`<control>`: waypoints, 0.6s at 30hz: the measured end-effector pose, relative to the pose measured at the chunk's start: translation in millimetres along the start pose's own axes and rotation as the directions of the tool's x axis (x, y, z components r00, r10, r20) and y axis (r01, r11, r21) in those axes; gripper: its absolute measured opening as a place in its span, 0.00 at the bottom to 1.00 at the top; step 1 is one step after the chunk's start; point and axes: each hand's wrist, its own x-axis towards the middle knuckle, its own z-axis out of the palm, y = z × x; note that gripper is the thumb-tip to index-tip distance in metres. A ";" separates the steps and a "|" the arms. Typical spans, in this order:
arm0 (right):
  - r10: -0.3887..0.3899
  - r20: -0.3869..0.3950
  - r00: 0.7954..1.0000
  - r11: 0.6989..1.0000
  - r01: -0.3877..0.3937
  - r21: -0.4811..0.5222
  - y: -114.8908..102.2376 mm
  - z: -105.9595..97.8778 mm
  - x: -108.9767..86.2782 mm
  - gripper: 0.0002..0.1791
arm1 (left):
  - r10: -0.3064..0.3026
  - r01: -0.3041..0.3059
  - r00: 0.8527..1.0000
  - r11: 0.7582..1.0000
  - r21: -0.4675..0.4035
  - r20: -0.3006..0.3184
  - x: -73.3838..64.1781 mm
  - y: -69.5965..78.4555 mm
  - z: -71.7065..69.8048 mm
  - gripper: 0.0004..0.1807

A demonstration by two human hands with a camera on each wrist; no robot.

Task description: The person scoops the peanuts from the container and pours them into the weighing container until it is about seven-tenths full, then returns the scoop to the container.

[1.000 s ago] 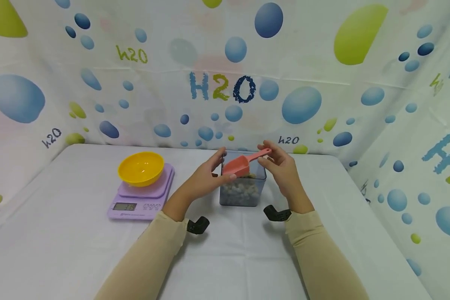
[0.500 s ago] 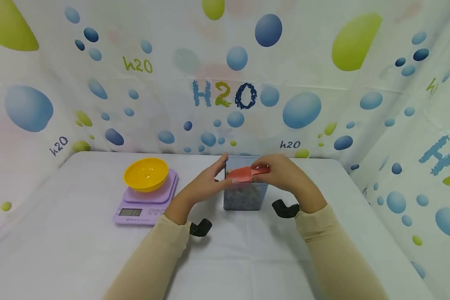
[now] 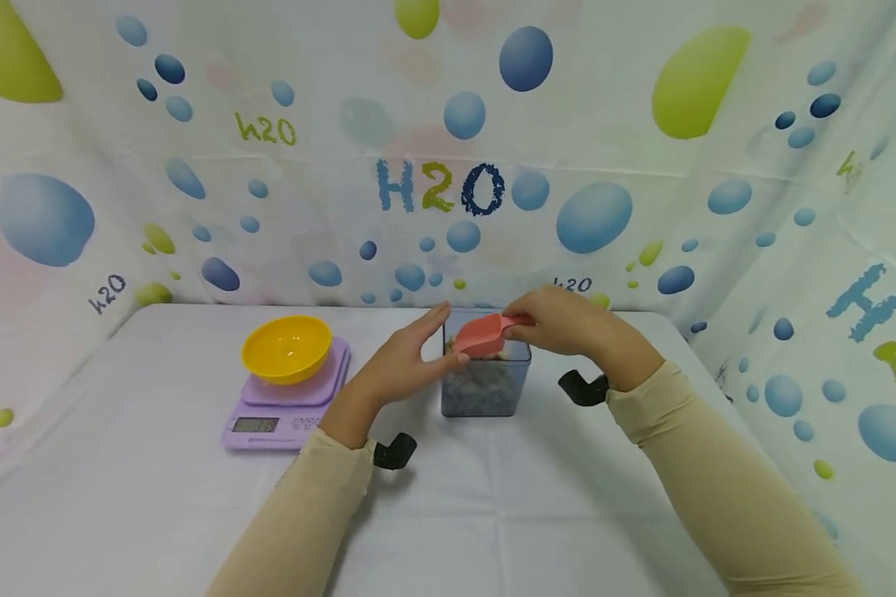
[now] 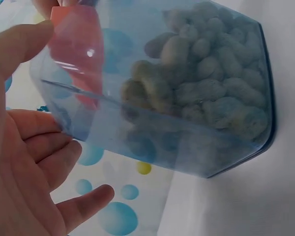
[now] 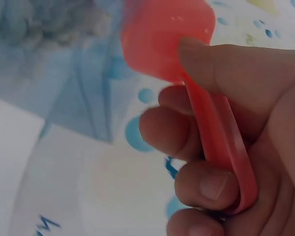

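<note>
A clear bluish plastic container [image 3: 481, 391] stands at the middle of the table, partly filled with unshelled peanuts [image 4: 206, 81]. My right hand [image 3: 571, 322] grips the handle of a coral scoop [image 3: 480, 337], thumb near the bowl and fingers curled round the handle in the right wrist view. The scoop's bowl is tilted at the container's mouth, over the peanuts. My left hand [image 3: 397, 369] touches the container's left corner, its thumb by the near rim and its fingers spread and fairly straight along the left wall.
To the left, a yellow bowl [image 3: 287, 351] sits on a lilac kitchen scale [image 3: 276, 438] whose display shows digits. A white cloth covers the table [image 3: 448, 531]. Behind it hangs a curtain [image 3: 291, 215] printed with bubbles and letters.
My right hand has gone from a light fingertip hold at the scoop's handle end to a full grip from the right. The scoop dipped into the container mouth, then rose slightly. My left hand stays put.
</note>
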 end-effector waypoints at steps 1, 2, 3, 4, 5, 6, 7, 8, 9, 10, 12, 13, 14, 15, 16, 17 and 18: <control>0.000 -0.017 1.000 1.000 -0.001 -0.019 -0.8 -3.8 -1.3 0.09 | 0.005 -0.005 1.000 1.000 0.011 0.001 -0.1 0.0 -1.5 0.49; 0.007 -0.030 1.000 0.999 -0.009 -0.044 -1.5 -7.2 -2.2 0.09 | 0.009 -0.009 1.000 1.000 0.020 0.002 -0.3 0.0 -3.0 0.49; 0.013 -0.038 0.999 0.997 -0.016 -0.080 -2.7 -10.0 -2.7 0.09 | 0.014 -0.014 1.000 1.000 0.026 0.004 -0.5 -0.1 -4.3 0.48; 0.018 -0.042 0.999 0.993 -0.023 -0.119 -4.5 -12.3 -3.1 0.09 | 0.020 -0.020 1.000 0.999 0.032 0.008 -0.5 -0.2 -5.4 0.47; 0.030 -0.038 0.999 0.987 -0.036 -0.155 -6.1 -13.5 -3.1 0.09 | 0.028 -0.029 1.000 0.999 0.037 0.011 -0.6 -0.5 -6.4 0.46; 0.047 -0.040 0.998 0.979 -0.054 -0.196 -8.8 -13.8 -3.2 0.08 | 0.037 -0.037 0.999 0.999 0.039 0.013 -0.8 -0.7 -7.3 0.46; 0.057 -0.047 0.997 0.967 -0.066 -0.245 -11.8 -13.0 -2.8 0.07 | 0.040 -0.041 0.999 0.998 0.041 0.012 -1.1 -0.8 -8.0 0.45; 0.060 -0.055 0.997 0.952 -0.073 -0.296 -15.0 -11.4 -1.9 0.06 | 0.043 -0.044 0.999 0.998 0.040 0.010 -1.3 -1.0 -8.7 0.45; 0.054 -0.066 0.996 0.932 -0.074 -0.354 -18.7 -9.3 -1.1 0.05 | 0.043 -0.044 0.999 0.998 0.041 0.011 -1.6 -1.0 -9.5 0.44; 0.042 -0.077 0.996 0.911 -0.070 -0.406 -21.8 -6.3 0.1 0.05 | 0.043 -0.043 0.999 0.998 0.041 0.011 -1.9 -0.8 -10.2 0.44; 0.008 -0.089 0.996 0.858 -0.052 -0.511 -26.7 0.5 3.0 0.07 | 0.040 -0.041 0.999 0.998 0.041 0.014 -2.1 -0.7 -11.2 0.44; -0.011 -0.088 0.996 0.833 -0.040 -0.552 -28.0 3.9 4.6 0.08 | 0.038 -0.038 0.999 0.998 0.044 0.015 -2.1 -0.6 -11.5 0.44; -0.021 -0.080 0.997 0.816 -0.029 -0.578 -28.6 6.9 6.0 0.08 | 0.038 -0.039 0.999 0.998 0.047 0.017 -1.9 -0.1 -11.7 0.44; -0.028 -0.075 0.997 0.804 -0.022 -0.595 -28.3 9.7 7.2 0.07 | 0.041 -0.041 0.999 0.998 0.048 0.021 -1.8 0.6 -11.8 0.43; -0.029 -0.069 0.997 0.801 -0.018 -0.598 -27.3 12.1 8.1 0.07 | 0.044 -0.045 0.999 0.998 0.048 0.022 -1.3 1.3 -11.6 0.42; -0.023 -0.064 0.998 0.801 -0.020 -0.599 -26.0 13.8 8.6 0.07 | 0.048 -0.049 0.999 0.998 0.048 0.022 -0.9 2.1 -11.3 0.42; -0.016 -0.064 0.998 0.808 -0.025 -0.589 -24.3 15.1 8.6 0.07 | 0.051 -0.052 0.998 0.998 0.048 0.020 -0.5 3.2 -11.0 0.41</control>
